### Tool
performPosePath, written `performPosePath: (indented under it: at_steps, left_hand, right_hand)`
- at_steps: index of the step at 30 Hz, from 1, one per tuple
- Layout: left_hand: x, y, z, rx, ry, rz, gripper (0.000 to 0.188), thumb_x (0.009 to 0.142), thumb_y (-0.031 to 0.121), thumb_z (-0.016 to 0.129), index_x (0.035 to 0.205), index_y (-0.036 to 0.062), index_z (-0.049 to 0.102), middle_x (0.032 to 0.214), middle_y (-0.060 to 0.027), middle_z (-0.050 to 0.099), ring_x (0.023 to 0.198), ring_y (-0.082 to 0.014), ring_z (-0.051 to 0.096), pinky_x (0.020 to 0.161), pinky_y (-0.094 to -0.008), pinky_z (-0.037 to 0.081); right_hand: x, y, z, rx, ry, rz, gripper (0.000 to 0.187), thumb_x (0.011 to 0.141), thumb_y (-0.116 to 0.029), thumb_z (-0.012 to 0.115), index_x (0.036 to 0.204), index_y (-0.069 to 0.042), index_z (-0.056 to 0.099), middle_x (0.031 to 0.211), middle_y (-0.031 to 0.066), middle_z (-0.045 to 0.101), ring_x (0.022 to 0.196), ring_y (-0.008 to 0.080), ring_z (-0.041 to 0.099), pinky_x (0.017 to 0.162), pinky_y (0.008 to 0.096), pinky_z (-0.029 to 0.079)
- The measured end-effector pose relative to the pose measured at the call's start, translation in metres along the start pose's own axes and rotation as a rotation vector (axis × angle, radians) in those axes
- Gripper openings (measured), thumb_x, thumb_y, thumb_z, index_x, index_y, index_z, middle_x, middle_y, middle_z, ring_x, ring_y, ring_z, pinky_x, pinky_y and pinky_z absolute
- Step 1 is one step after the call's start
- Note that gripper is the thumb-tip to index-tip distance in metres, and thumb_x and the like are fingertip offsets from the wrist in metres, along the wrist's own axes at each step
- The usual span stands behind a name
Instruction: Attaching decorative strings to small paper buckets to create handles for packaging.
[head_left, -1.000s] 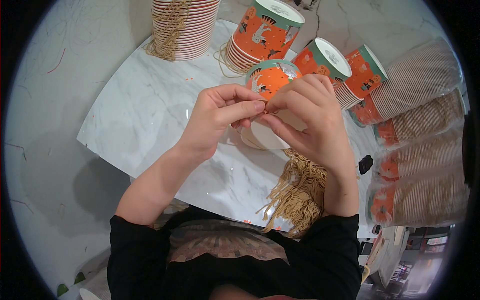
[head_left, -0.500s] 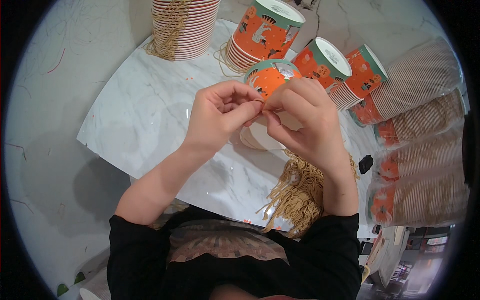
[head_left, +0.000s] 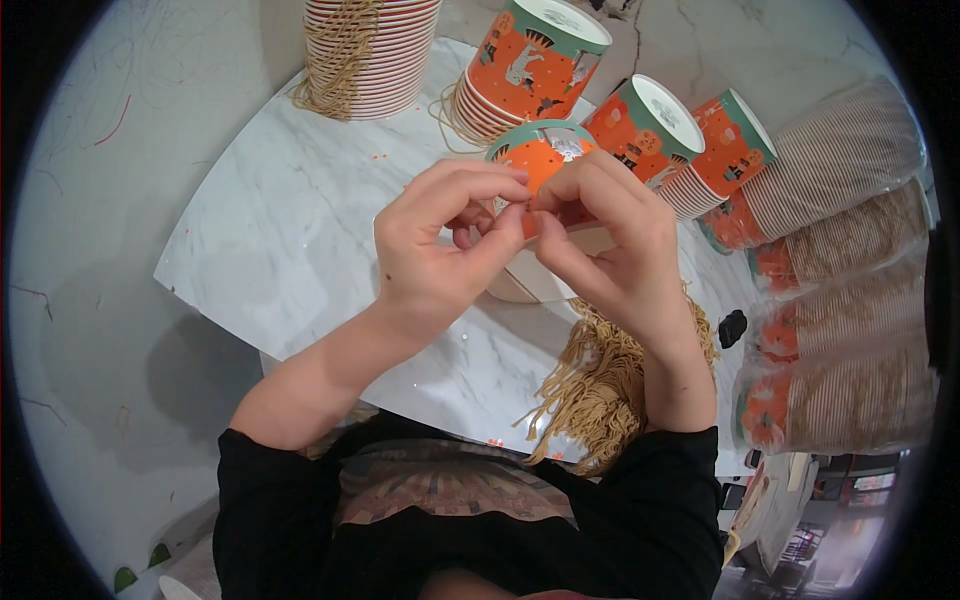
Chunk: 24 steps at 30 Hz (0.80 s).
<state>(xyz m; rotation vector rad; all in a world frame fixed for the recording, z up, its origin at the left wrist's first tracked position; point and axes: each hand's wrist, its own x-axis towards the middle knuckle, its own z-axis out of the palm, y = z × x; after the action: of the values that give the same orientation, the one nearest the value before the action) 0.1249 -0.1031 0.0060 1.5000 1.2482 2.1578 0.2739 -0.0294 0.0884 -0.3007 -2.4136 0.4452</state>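
My left hand [head_left: 440,235] and my right hand [head_left: 615,235] meet over the table, thumbs and forefingers pinched together at their tips. Whatever lies between the fingertips is too small and hidden to make out. Directly behind and beneath them is an orange paper cup [head_left: 530,153] with a green band and printed figures. My fingers cover much of this cup, and a pale part of it shows below them. By my right wrist lies a bundle of tan cords [head_left: 600,385], partly under the forearm.
Stacked paper cups [head_left: 400,70] with tan cords hanging on them stand at the back left. More upside-down orange stacks [head_left: 535,70] line the back edge. Plastic-wrapped cup sleeves [head_left: 840,330] lie along the right. A small black object [head_left: 733,328] sits near them.
My left hand has turned slightly, its fingers straighter across the top. Both pinches have shifted a little, and the pale part of the cup shows differently beneath them.
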Motion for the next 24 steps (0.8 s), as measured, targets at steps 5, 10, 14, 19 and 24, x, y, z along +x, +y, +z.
performPosePath:
  at_steps: [5,10,14,19,24]
  left_hand:
    - [-0.0032,-0.0052,-0.0005,-0.093,-0.031,-0.076,0.019,0.082,-0.005,0.071,0.098,0.0046,0.072,0.089,-0.0004,0.068,0.067,-0.0034,0.056,0.058,-0.0196,0.044]
    - [-0.0044,-0.007,0.0008,-0.14,-0.028,-0.069,0.016,0.087,-0.003,0.07,0.101,0.0043,0.072,0.09,-0.0011,0.069,0.072,-0.005,0.06,0.063,-0.0203,0.049]
    - [-0.0034,-0.0026,0.0017,-0.203,-0.027,-0.159,0.016,0.089,-0.002,0.069,0.103,0.0043,0.071,0.092,-0.0013,0.07,0.076,-0.0057,0.063,0.067,-0.0209,0.051]
    - [-0.0039,-0.008,0.0022,-0.196,-0.037,-0.093,0.015,0.09,-0.002,0.068,0.103,0.003,0.07,0.093,-0.0007,0.071,0.077,-0.0053,0.064,0.069,-0.0218,0.052]
    - [-0.0045,-0.0075,0.0005,-0.2,-0.049,-0.103,0.014,0.09,-0.002,0.068,0.103,0.0025,0.07,0.091,-0.0007,0.071,0.076,-0.0049,0.063,0.069,-0.0218,0.052]
  right_hand:
    - [-0.0007,-0.0013,-0.0004,0.037,0.008,0.069,0.016,0.082,-0.001,0.072,0.093,0.001,0.061,0.087,0.0095,0.061,0.076,0.021,0.068,0.068,0.03,0.057]
    - [-0.0001,-0.0011,-0.0002,0.028,0.031,0.07,0.014,0.083,0.001,0.071,0.093,0.001,0.061,0.088,0.0092,0.061,0.076,0.0209,0.067,0.068,0.0298,0.057]
    - [0.0003,-0.0002,0.0017,0.059,0.061,0.101,0.013,0.083,0.002,0.07,0.093,0.001,0.062,0.087,0.0091,0.061,0.077,0.0214,0.067,0.068,0.0299,0.056]
    - [-0.0002,0.0024,0.0013,0.069,0.048,0.107,0.013,0.083,0.002,0.07,0.093,0.001,0.063,0.085,0.0091,0.061,0.077,0.0217,0.065,0.068,0.0307,0.054]
    - [-0.0006,0.0017,0.0028,0.122,0.055,0.135,0.012,0.083,0.001,0.07,0.093,0.001,0.063,0.084,0.0093,0.062,0.077,0.0217,0.064,0.067,0.0308,0.052]
